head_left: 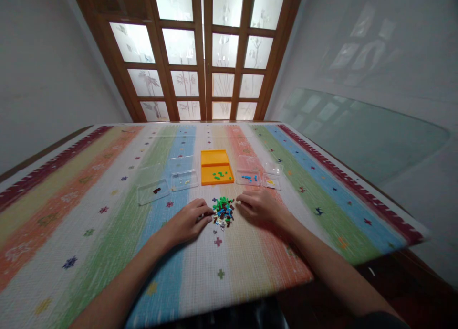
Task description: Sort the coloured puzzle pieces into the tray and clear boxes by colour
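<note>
A small heap of toy building bricks [223, 210] in green, blue, dark brown and white lies on the striped cloth between my hands. My left hand [193, 219] rests at the heap's left edge, fingers curled and thumb near them; anything between the tips is too small to make out. On the right side, my right hand [260, 206] has its fingers pressed together, their tips just beside the heap. Whatever they pinch, if anything, is hidden. Straight beyond the heap, an open yellow box [217, 182] holds several green bricks [219, 175].
Clear plastic boxes flank the yellow one: one with dark brown bricks [156, 190], one with whitish pieces [185, 181], one with blue bricks [249, 178], one with yellow pieces [270, 181]. The striped tablecloth [118, 224] covers the table; its front edge is near my forearms.
</note>
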A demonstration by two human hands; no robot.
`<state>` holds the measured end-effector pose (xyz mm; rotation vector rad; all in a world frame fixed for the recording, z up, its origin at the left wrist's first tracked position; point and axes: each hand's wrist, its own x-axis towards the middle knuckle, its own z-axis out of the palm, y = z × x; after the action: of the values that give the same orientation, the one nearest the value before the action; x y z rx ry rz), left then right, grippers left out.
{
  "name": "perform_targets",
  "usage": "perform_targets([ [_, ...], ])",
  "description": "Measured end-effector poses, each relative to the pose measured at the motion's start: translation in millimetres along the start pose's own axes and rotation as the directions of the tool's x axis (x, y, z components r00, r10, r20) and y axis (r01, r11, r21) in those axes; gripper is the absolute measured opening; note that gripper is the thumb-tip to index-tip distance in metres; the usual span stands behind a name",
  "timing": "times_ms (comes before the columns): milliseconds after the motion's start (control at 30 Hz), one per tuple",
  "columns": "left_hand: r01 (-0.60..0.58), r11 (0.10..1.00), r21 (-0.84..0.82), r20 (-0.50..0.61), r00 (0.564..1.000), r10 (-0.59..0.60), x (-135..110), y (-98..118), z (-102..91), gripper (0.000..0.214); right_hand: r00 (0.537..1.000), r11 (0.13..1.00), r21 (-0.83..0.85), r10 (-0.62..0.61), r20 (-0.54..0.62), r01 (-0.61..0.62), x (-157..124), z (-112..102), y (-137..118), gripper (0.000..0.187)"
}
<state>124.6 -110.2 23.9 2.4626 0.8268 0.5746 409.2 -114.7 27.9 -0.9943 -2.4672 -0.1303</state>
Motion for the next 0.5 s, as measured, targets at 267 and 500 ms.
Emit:
perform_targets([
  [267, -0.045, 0.987, 0.156, -0.058, 0.997, 0.054, 1, 2, 7.4, 0.023, 1.0, 1.0, 0.008, 0.006, 0.024, -0.006, 0, 0, -2, 0.032],
  [500, -0.06, 0.958, 0.282, -0.089, 0.992, 0.088, 4, 4, 13.2, 0.021, 0.999, 1.0, 0.019, 0.0, 0.039, 0.0, -1, 2, -2, 0.033],
])
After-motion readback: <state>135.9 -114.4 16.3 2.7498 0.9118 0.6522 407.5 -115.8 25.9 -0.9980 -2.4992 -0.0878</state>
